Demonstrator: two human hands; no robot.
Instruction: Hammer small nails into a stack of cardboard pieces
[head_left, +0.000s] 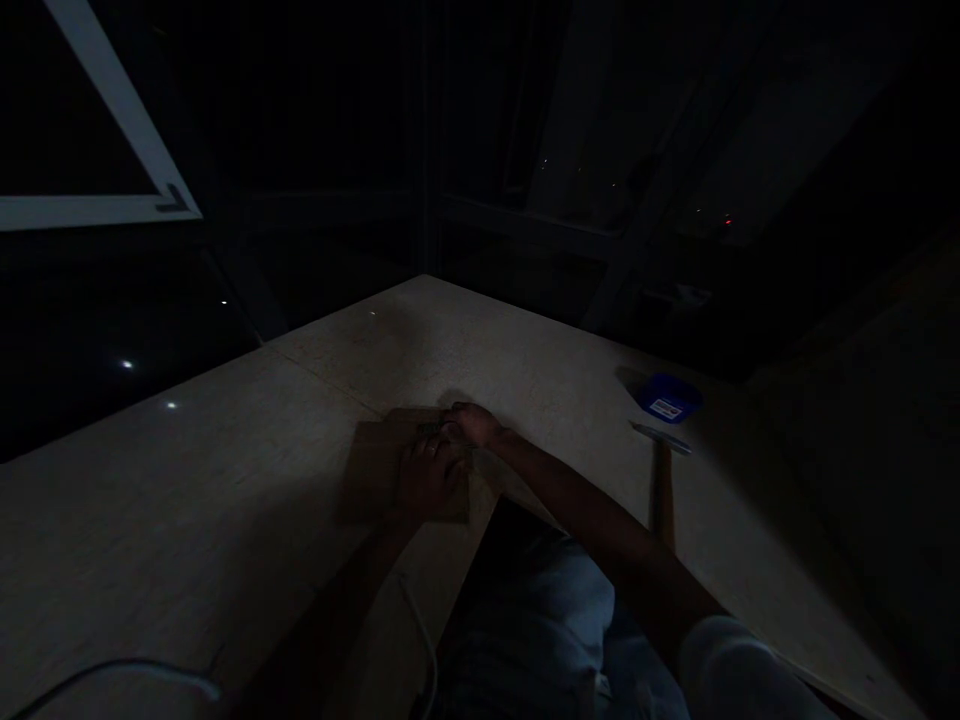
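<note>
The scene is very dark. A brown flat piece, perhaps cardboard or thin wood (pixel 375 465), lies on a pale plywood tabletop (pixel 225 480). My left hand (pixel 427 478) rests on this piece with its fingers curled. My right hand (pixel 471 424) sits just beyond it at the piece's far edge, fingers pinched together over a small dark thing (pixel 429 430) that I cannot make out. The two hands touch each other.
A hammer (pixel 663 470) with a wooden handle lies on the table to the right, beside a small blue box (pixel 667 398). A white cable (pixel 420 630) runs across the near table edge. A pale window frame (pixel 112 150) shows at upper left.
</note>
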